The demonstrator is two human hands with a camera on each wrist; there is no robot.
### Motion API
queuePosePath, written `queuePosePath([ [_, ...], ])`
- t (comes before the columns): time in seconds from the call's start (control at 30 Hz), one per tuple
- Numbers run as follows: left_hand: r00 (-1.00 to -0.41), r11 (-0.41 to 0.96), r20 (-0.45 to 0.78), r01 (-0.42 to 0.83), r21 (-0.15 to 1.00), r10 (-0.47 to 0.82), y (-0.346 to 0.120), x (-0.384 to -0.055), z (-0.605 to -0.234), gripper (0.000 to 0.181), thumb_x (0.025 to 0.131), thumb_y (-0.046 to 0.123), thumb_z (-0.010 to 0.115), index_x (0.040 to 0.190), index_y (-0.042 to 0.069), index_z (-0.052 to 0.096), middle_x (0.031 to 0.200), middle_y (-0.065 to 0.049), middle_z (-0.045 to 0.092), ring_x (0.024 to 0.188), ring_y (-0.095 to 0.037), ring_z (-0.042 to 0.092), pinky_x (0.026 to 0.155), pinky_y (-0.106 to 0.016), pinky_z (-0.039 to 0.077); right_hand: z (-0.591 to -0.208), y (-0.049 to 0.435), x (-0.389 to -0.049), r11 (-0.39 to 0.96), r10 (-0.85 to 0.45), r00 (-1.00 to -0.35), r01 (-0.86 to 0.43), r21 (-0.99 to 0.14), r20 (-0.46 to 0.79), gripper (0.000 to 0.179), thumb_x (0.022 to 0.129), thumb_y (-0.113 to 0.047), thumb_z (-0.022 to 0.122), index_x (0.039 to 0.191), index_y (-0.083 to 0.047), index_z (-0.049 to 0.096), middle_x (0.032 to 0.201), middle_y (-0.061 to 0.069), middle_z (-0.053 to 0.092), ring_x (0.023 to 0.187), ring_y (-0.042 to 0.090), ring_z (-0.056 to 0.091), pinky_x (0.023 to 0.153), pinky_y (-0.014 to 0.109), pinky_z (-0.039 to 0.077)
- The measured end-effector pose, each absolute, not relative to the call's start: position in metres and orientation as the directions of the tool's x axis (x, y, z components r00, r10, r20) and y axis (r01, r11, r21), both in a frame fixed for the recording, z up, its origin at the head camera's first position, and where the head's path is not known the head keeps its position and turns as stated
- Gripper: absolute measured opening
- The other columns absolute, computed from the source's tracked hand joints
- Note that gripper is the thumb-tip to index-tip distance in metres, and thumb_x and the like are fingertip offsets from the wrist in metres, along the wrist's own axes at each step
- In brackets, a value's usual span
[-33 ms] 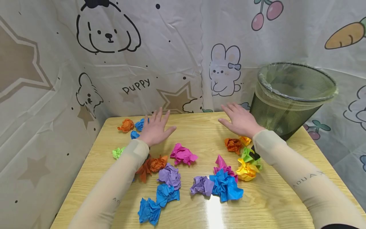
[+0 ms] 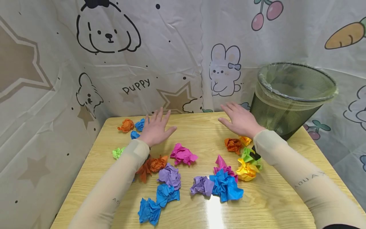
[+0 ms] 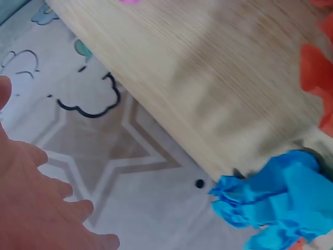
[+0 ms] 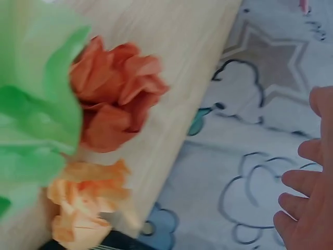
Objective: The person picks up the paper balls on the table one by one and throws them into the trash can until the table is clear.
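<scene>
Paper balls (image 2: 183,154) (multicoloured) on table (image 2: 200,128)

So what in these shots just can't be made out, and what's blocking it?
- Floor of the mesh bin: head view, hidden behind the bin's own near side.
- Blue sliver: head view, mostly covered by the left sleeve, so its shape can't be told.
- Green paper: right wrist view, blurred and cut off by the left edge.
- Red-orange paper: left wrist view, cut off by the right edge.
</scene>
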State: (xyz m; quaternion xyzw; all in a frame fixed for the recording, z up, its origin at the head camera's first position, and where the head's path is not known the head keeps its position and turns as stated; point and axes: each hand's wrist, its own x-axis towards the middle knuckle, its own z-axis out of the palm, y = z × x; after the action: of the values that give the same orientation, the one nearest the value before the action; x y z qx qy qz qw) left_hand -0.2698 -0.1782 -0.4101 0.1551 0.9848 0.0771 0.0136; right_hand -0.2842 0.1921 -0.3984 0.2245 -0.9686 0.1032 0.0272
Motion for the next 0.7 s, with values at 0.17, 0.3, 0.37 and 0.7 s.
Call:
queuePosePath([
  [0.17,-0.931,0.920,-0.005,0.361,0.151,0.365,-0.166,-0.263,-0.400,0.084,0.102,0.068,0.034,0.167,0.024,0.004,0.171,-0.013,-0.005,0.156,-0.037,-0.002,0.119,-0.063,-0.006,-0.371,0.189,-0.270,0.850,-0.463,-0.866,-0.494,-0.181,0.190,0.067,0.107,-0.051,0.044,0.159,-0.009,0.039,0.162,0.019,0.035,0.152,0.039,0.023,0.120,0.057,0.022],
  [0.3,-0.904,0.893,-0.005,0.422,0.158,0.428,-0.150,-0.255,-0.389,0.083,0.103,0.067,0.034,0.167,0.024,0.003,0.171,-0.011,-0.006,0.156,-0.036,-0.001,0.120,-0.060,-0.006,-0.344,0.196,-0.259,0.830,-0.487,-0.831,-0.536,-0.152,0.271,0.061,0.109,-0.044,0.044,0.158,-0.007,0.041,0.162,0.017,0.036,0.153,0.036,0.022,0.121,0.055,0.022],
  [0.37,-0.887,0.877,-0.006,0.456,0.151,0.462,-0.141,-0.251,-0.385,0.083,0.103,0.068,0.033,0.167,0.026,0.001,0.171,-0.009,-0.008,0.156,-0.034,-0.002,0.121,-0.060,-0.005,-0.329,0.201,-0.254,0.823,-0.494,-0.810,-0.553,-0.129,0.316,0.059,0.109,-0.041,0.044,0.157,-0.006,0.041,0.161,0.018,0.037,0.153,0.035,0.022,0.121,0.053,0.021],
  [0.7,-0.751,0.747,-0.007,0.655,0.110,0.660,-0.088,-0.228,-0.358,0.081,0.102,0.072,0.028,0.166,0.031,0.000,0.171,-0.003,-0.008,0.157,-0.026,-0.004,0.122,-0.053,-0.008,-0.270,0.248,-0.237,0.871,-0.423,-0.821,-0.486,-0.079,0.382,0.058,0.110,-0.032,0.043,0.157,0.000,0.038,0.159,0.026,0.037,0.153,0.041,0.017,0.125,0.048,0.007],
])
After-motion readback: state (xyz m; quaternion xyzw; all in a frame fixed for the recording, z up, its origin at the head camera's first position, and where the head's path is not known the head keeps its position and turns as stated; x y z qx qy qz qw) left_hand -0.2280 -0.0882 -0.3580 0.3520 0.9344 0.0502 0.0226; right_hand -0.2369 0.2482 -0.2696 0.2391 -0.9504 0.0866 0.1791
